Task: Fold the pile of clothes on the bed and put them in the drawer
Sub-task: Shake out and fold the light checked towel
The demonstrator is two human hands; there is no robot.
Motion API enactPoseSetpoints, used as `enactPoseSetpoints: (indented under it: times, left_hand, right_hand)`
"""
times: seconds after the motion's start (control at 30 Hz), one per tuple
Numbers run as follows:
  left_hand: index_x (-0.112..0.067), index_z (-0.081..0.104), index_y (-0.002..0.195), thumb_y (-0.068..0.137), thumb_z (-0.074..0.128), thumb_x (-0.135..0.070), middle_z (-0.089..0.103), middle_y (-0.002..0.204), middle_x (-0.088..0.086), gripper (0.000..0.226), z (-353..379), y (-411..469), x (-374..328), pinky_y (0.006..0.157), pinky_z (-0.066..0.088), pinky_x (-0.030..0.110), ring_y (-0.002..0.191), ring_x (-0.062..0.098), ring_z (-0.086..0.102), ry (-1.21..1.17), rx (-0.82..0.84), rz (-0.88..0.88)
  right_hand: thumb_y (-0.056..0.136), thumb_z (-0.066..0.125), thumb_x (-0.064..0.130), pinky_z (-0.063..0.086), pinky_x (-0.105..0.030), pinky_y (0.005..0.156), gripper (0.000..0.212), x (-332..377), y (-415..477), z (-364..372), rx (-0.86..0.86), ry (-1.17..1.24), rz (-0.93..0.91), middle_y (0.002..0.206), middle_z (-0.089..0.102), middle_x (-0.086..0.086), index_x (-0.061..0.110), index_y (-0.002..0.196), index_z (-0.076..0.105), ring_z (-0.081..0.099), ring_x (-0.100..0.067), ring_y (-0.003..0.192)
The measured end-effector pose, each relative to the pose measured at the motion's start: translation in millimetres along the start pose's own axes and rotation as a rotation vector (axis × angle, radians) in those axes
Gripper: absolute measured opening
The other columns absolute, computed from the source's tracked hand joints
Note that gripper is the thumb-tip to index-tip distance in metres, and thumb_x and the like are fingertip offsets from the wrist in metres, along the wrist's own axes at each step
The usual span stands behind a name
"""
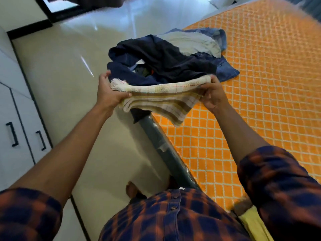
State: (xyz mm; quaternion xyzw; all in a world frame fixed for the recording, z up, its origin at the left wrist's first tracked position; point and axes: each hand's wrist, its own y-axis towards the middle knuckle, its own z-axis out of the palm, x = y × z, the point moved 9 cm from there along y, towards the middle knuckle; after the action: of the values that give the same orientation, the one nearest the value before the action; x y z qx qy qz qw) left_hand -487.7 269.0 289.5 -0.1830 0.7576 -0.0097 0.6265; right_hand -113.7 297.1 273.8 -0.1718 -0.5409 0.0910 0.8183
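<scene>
Grip: both hands are closed on one checked cloth; the left hand clasps its fringed end and the right hand pinches the opposite end.
Left arm: stretched forward with a bare forearm and the plaid sleeve pushed back, thumb raised above the cloth and fingers tucked beneath it.
Right arm: reaching forward likewise, with the fingers curled round the folded edge.
Cloth look: cream with yellow and brown checks, doubled into a long band. It has white fringe at the left end, and a loose lower layer sags between the hands.
Cloth place: spanned from hand to hand, held in the air above the bed's near edge.
Pile of clothes: navy, pale grey and denim garments, heaped unfolded just beyond the grip.
Bed: orange cover with a white lattice, below and to the right of the grip.
Cabinet: white fronts with black handles, well left of the left hand, across the glossy floor.
</scene>
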Motion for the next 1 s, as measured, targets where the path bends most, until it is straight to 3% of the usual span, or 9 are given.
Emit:
enactPoseSetpoints:
  times: [0.13,0.23,0.33,0.43,0.5,0.67,0.8,0.87,1.0]
  left_hand:
    - [-0.023,0.071,0.106,0.068,0.088,-0.01,0.071,0.099,-0.002,0.044,69,-14,-20,0.077,0.057,0.027,0.091,0.016,0.07,0.339,0.042,0.174]
    - [-0.016,0.072,0.086,0.07,0.087,-0.02,0.07,0.084,0.001,0.021,119,-33,15,0.069,0.051,0.03,0.079,0.019,0.067,0.572,0.072,0.172]
    - [-0.008,0.077,0.099,0.075,0.083,-0.022,0.073,0.097,0.014,0.028,168,-60,90,0.076,0.049,0.037,0.093,0.032,0.068,0.846,0.256,0.05]
    - [-0.014,0.075,0.11,0.08,0.079,-0.028,0.073,0.108,0.01,0.033,211,-94,159,0.078,0.051,0.035,0.099,0.03,0.067,0.988,0.435,-0.086]
    - [-0.02,0.075,0.111,0.079,0.079,-0.03,0.074,0.106,0.006,0.034,216,-109,179,0.078,0.054,0.034,0.095,0.026,0.068,0.996,0.48,-0.138]
    - [-0.013,0.074,0.108,0.085,0.073,-0.037,0.069,0.111,0.008,0.033,253,-87,204,0.08,0.055,0.04,0.099,0.031,0.064,0.973,0.568,-0.162]
    - [-0.012,0.065,0.106,0.096,0.059,-0.034,0.068,0.104,0.011,0.025,265,-47,224,0.083,0.051,0.042,0.097,0.032,0.063,0.843,0.535,-0.328]
    - [-0.013,0.062,0.098,0.1,0.051,-0.037,0.066,0.097,0.012,0.026,267,-22,227,0.086,0.051,0.045,0.095,0.036,0.062,0.82,0.491,-0.352]
    - [-0.015,0.053,0.078,0.101,0.047,-0.038,0.065,0.09,0.012,0.033,280,34,239,0.091,0.045,0.045,0.094,0.038,0.061,1.04,0.433,-0.344]
  right_hand:
    - [0.078,0.042,-0.022,0.051,-0.031,0.063,0.063,39,6,-58,-0.049,-0.227,-0.103,0.103,0.059,-0.001,0.027,0.114,0.063,0.058,-0.017,0.08]
    - [0.074,0.054,-0.006,0.055,-0.033,0.069,0.046,29,-5,-115,-0.14,-0.612,-0.133,0.099,0.07,-0.001,0.021,0.106,0.073,0.066,-0.014,0.085]
    - [0.076,0.055,0.009,0.055,-0.043,0.092,0.04,-22,-28,-173,-0.189,-1.035,-0.016,0.115,0.074,-0.011,0.016,0.108,0.078,0.067,-0.026,0.109]
    - [0.078,0.052,0.02,0.047,-0.034,0.069,0.04,-85,-62,-230,-0.184,-1.278,0.194,0.096,0.075,-0.018,0.013,0.106,0.079,0.068,-0.038,0.09]
    - [0.09,0.057,0.008,0.035,-0.029,0.059,0.027,-116,-82,-250,-0.175,-1.334,0.265,0.079,0.07,-0.02,0.008,0.105,0.079,0.058,-0.037,0.067]
    - [0.097,0.058,0.021,0.049,-0.042,0.076,0.029,-158,-76,-310,-0.332,-1.367,0.416,0.131,0.058,-0.024,0.011,0.121,0.072,0.059,-0.046,0.104]
    - [0.097,0.058,0.031,0.054,-0.046,0.077,0.031,-155,-32,-319,-0.442,-1.307,0.459,0.123,0.064,-0.016,0.018,0.123,0.068,0.062,-0.041,0.101]
    - [0.101,0.056,0.028,0.047,-0.04,0.071,0.026,-151,-7,-318,-0.487,-1.28,0.426,0.12,0.065,-0.014,0.018,0.122,0.067,0.061,-0.038,0.096]
    - [0.104,0.053,0.025,0.042,-0.042,0.076,0.028,-165,44,-322,-0.527,-1.214,0.417,0.133,0.058,-0.016,0.017,0.13,0.059,0.056,-0.037,0.101]
